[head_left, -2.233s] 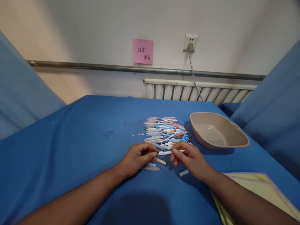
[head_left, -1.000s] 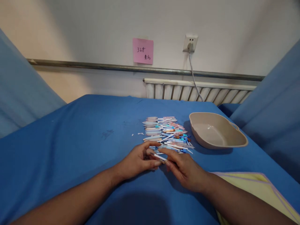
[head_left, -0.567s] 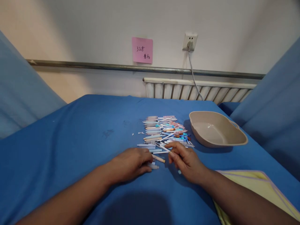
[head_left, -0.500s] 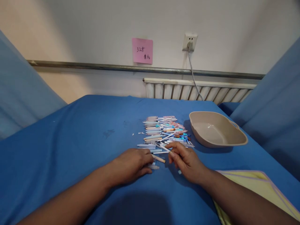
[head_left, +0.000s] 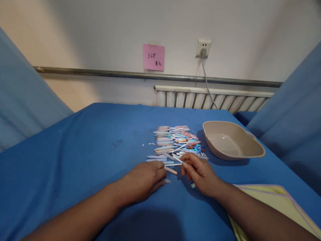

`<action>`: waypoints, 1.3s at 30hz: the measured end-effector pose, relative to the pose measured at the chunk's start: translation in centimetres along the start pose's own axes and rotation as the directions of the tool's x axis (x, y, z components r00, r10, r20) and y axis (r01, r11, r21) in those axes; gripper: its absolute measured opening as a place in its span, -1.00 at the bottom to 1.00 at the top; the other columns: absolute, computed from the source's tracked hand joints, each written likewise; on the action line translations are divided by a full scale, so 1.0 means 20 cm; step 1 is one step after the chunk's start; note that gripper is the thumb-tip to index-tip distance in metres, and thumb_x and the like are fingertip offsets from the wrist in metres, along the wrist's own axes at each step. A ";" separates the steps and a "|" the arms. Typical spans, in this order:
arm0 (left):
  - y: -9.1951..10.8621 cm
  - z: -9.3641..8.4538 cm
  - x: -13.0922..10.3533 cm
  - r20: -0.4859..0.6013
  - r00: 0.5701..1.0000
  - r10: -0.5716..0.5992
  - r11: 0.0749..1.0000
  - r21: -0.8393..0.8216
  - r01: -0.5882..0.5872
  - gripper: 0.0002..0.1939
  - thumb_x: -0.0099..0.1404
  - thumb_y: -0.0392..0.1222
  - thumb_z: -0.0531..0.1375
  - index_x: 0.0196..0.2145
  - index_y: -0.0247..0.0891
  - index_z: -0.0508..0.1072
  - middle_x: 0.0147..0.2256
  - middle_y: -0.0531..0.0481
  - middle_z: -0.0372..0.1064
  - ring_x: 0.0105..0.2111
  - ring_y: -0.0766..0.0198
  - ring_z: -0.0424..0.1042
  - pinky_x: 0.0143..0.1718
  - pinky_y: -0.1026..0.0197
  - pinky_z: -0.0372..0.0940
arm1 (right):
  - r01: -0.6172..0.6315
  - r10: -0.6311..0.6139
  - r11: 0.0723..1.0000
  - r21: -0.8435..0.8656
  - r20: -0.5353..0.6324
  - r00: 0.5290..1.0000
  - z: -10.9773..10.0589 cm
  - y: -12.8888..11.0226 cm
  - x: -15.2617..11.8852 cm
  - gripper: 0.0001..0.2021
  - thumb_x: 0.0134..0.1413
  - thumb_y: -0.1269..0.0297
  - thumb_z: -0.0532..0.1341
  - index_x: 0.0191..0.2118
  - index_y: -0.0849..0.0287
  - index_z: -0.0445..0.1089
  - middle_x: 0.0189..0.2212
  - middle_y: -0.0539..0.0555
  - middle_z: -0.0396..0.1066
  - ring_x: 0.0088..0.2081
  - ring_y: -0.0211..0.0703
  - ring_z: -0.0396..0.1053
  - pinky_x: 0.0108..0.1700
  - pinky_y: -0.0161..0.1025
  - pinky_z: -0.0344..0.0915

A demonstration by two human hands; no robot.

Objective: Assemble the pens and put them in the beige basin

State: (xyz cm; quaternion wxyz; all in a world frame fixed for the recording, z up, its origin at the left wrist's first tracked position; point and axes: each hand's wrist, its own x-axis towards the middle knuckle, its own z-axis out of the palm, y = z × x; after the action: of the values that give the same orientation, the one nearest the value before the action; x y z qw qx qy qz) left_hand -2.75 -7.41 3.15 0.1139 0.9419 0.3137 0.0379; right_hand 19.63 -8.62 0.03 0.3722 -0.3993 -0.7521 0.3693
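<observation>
Pen parts (head_left: 164, 139) lie in rows on the blue cloth, with pastel barrels to the left and thin white sticks, clips and coloured pieces to the right. My left hand (head_left: 146, 179) rests at the near end of the rows, fingers curled down and closed; what they grip is hidden. A peach pen barrel (head_left: 171, 170) and a greyish pen piece (head_left: 166, 180) stick out beside its fingertips. Thumb and forefinger of my right hand (head_left: 199, 172) pinch the end of a thin white pen refill (head_left: 173, 164). Under that hand lies a small pale piece (head_left: 193, 185).
A beige basin (head_left: 233, 142) stands right of the pens. A folded yellow cloth (head_left: 271, 197) lies under my right forearm. Small white bits (head_left: 151, 144) lie left of the rows. Behind the table are a radiator (head_left: 185, 97) and a metal rail (head_left: 120, 74); blue curtains (head_left: 22, 97) hang at both sides.
My left hand has shifted slightly right and curled in more over the near pen parts. My right hand keeps its pinch almost in place. The view has tilted up a little.
</observation>
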 end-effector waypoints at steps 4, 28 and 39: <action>-0.05 -0.06 0.00 -0.104 0.993 -0.053 0.978 -0.205 0.031 -0.81 0.34 -0.12 0.01 -0.23 -0.24 0.34 -0.23 -0.06 0.31 -0.21 0.21 0.29 -0.16 0.19 0.19 | -0.002 0.003 1.000 0.022 -0.020 1.000 -0.01 0.00 0.00 -0.88 0.23 0.31 -0.03 -0.22 0.13 0.23 -0.49 -0.07 0.33 -0.56 -0.37 0.24 -0.48 -0.40 0.17; -0.12 -0.11 0.00 -0.184 0.940 -0.286 0.853 -0.495 0.162 -0.79 0.28 -0.07 0.07 -0.29 -0.26 0.37 -0.33 0.00 0.34 -0.31 0.26 0.29 -0.23 0.20 0.19 | 0.029 -0.032 0.998 -0.058 -0.055 0.998 -0.03 0.03 0.01 -0.87 0.17 0.35 0.04 -0.25 0.13 0.32 -0.50 -0.05 0.32 -0.48 -0.32 0.26 -0.43 -0.39 0.15; -0.13 -0.10 0.01 -0.190 0.952 -0.239 0.882 -0.453 0.131 -0.82 0.27 -0.10 0.08 -0.28 -0.24 0.38 -0.32 0.01 0.35 -0.32 0.26 0.31 -0.25 0.23 0.20 | 0.085 -0.091 0.986 -0.143 -0.039 0.995 -0.04 0.01 0.02 -0.86 0.15 0.40 0.05 -0.28 0.15 0.35 -0.51 -0.04 0.36 -0.46 -0.30 0.30 -0.39 -0.37 0.18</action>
State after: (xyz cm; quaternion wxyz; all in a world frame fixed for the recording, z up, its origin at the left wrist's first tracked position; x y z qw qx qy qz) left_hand -4.34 -4.95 4.55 0.2858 0.8463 0.3978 0.2097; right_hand 20.17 -7.97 0.21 0.3757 -0.3994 -0.7847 0.2891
